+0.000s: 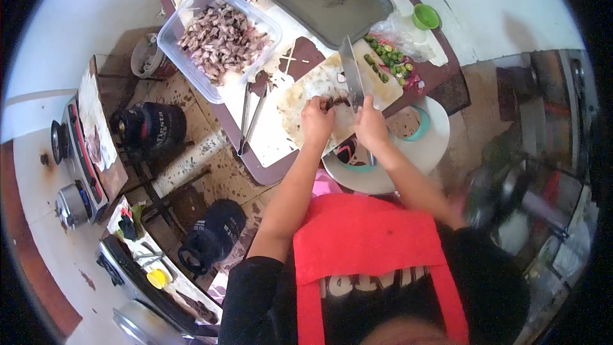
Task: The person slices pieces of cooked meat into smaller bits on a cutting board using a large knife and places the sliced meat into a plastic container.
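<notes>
A worn cutting board [297, 115] lies at the table's near edge. On it my left hand [318, 120] is closed, its fingers pressed on a small dark piece of meat [338, 101]. My right hand [372, 126] grips a broad-bladed knife [351, 70] whose blade points away, upright on its edge just right of the meat. Whether the edge touches the board I cannot tell. Sliced green chilies [397, 61] and chopped red onion [414, 82] sit at the board's far right. Left of the board rest metal tongs [249, 118].
A clear plastic tub [214, 92] of chopped meat stands at the far left. Behind the board lies a dark tray [325, 16] with larger meat pieces. A green bowl [426, 16] is at far right, a white plastic stool [434, 153] below. Gas cylinders [214, 233] stand on the floor.
</notes>
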The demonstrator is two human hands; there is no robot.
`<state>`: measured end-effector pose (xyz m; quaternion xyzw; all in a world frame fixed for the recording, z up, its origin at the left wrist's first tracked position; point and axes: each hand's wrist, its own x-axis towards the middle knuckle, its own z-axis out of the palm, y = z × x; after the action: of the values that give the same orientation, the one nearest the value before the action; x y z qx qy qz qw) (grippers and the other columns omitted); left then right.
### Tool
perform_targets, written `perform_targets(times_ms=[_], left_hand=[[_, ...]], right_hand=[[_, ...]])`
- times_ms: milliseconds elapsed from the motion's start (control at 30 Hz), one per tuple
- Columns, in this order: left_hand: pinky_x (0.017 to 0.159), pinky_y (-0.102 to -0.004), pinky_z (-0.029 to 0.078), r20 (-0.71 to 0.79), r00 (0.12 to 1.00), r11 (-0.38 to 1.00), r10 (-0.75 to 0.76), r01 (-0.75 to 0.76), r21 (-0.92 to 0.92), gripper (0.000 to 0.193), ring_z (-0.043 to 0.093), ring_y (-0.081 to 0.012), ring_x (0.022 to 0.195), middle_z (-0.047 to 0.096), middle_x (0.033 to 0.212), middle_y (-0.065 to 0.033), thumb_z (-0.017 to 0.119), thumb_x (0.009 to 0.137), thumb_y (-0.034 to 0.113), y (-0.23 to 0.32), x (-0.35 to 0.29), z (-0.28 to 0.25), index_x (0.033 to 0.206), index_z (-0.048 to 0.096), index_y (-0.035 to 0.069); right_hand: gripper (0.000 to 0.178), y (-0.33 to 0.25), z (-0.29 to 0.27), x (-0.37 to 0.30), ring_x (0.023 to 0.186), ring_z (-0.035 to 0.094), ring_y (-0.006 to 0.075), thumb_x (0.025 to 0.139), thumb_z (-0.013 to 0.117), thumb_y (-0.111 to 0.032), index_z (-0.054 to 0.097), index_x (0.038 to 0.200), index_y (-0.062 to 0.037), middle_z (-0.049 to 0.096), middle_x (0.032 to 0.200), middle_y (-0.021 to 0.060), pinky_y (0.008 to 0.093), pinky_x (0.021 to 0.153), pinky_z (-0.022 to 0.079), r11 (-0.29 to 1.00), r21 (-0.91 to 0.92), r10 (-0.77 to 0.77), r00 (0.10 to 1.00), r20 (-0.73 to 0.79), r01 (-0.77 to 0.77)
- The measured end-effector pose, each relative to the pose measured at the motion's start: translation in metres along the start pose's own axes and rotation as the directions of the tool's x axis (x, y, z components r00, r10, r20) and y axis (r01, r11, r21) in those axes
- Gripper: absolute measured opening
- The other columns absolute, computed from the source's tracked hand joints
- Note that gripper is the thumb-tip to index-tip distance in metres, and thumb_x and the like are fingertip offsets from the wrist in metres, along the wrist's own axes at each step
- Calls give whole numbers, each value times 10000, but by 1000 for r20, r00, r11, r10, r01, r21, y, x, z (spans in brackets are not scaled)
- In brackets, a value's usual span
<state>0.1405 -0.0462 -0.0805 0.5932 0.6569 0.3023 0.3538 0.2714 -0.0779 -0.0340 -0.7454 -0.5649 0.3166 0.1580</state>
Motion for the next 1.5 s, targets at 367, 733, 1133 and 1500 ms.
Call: perform_targets(times_ms=[367, 733, 1133, 1500], left_hand=[[663, -320, 498, -63, 995, 991, -75, 67, -118, 305, 610, -237, 725, 609, 872, -157, 721, 650, 102, -6, 2, -2, 902, 589, -10], [830, -392, 460, 395, 913, 984, 102, -152, 96, 973, 504, -408, 963, 375, 1132, -239, 776, 476, 32, 14, 35, -13, 1282, 235, -31], [790, -381, 446, 358, 921, 975, 156, -86, -203, 402, 562, -342, 900, 571, 903, -202, 560, 621, -36, -4, 60, -53, 1009, 463, -4], [836, -379, 423, -213, 890, 899, 403, -340, 277, 452, 533, -359, 961, 585, 864, -180, 656, 616, 50, 44, 188, -254, 1044, 519, 3]], right_hand=[[287, -3, -18, -1, 704, 572, 442, 794, 458, -60, 343, 1045, 18, 580, 726, 267, 526, 627, 438, 1000, 8, -28, 996, -86, 28], [370, 13, 3, -7, 705, 578, 432, 799, 406, -79, 366, 1155, 15, 583, 739, 243, 511, 632, 450, 943, -319, 75, 994, -80, -96], [276, -29, 49, -16, 440, 507, 187, 883, 446, -124, 394, 1138, -30, 502, 595, 70, 336, 422, 433, 880, 475, 51, 995, -81, -6], [215, -206, -28, 43, 387, 482, 146, 873, 450, -111, 410, 1062, -18, 490, 549, 68, 318, 372, 408, 868, 477, -89, 988, -126, 139]])
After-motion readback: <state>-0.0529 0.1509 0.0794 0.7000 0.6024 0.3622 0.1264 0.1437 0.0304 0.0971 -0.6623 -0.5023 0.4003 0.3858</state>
